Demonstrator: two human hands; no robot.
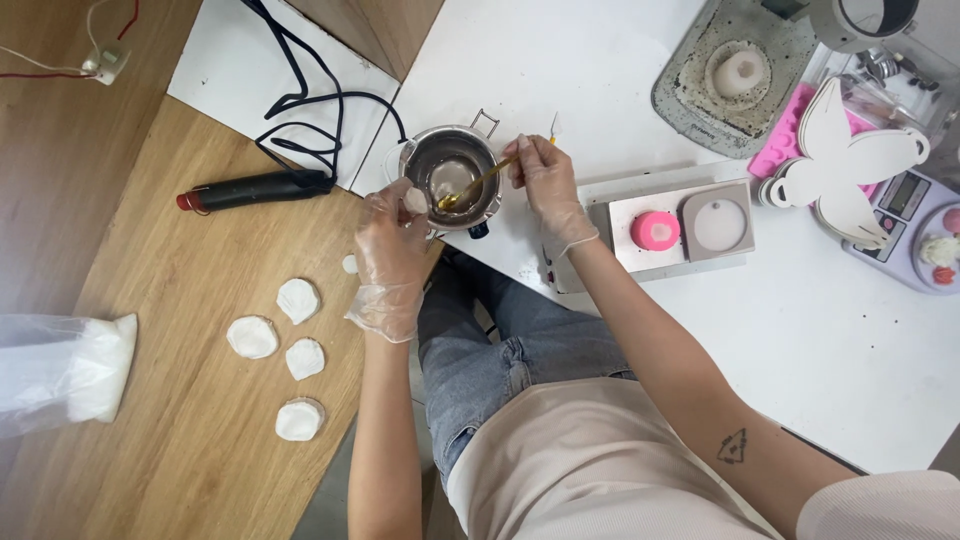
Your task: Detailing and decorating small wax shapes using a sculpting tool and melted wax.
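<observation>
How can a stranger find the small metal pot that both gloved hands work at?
Start at the white table and go to its near-left corner. There stands the small round metal pot; the left hand steadies it, and the right hand stirs with a gold spoon. Nothing else nearby is shiny steel.

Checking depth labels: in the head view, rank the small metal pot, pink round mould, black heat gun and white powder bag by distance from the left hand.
1. Small metal pot: touching the left hand, just right of it.
2. Black heat gun: up-left on the wooden table.
3. Pink round mould: right, on the white table.
4. White powder bag: far left edge.
</observation>
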